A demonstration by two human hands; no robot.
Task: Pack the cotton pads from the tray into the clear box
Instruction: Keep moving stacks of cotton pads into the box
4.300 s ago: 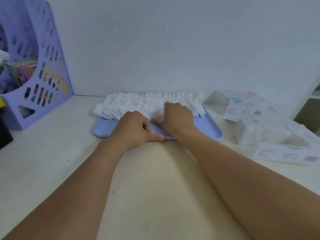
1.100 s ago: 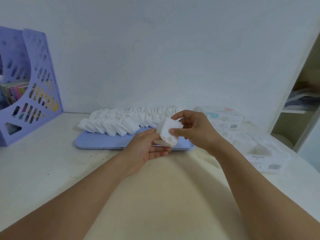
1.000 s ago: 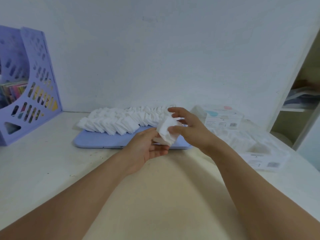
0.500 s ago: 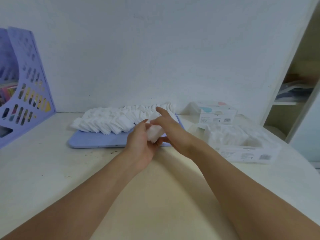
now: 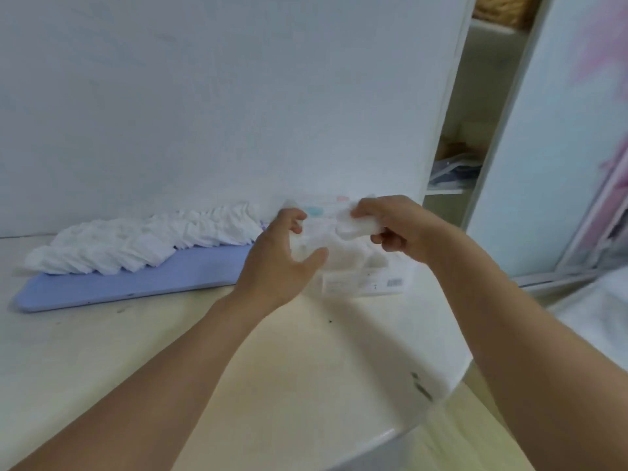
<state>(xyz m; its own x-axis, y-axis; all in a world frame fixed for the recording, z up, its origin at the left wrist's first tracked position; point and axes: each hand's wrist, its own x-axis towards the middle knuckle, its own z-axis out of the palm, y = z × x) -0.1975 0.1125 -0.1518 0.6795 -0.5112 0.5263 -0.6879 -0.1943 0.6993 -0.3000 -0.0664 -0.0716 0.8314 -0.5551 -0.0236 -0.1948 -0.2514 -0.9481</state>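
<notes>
One cream desk [image 5: 289, 362] against a plain white wall [image 5: 221, 96], one flat lilac plastic tray [image 5: 136, 277] with a heap of white cotton pads [image 5: 136, 239], too many to count. One clear plastic box [image 5: 356, 270] sits right of it. Right hand [image 5: 396, 226] pinches a small stack of pads [image 5: 353, 227] above the box; left hand [image 5: 283, 260] is loose, empty.

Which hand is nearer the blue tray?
Left. The left hand hangs open just past the blue tray's right end; the right hand is farther right, holding cotton pads above the clear box.

A home room: right of the cream counter [image 5: 306, 368] stands an open closet shelf [image 5: 448, 190] holding folded items.
</notes>
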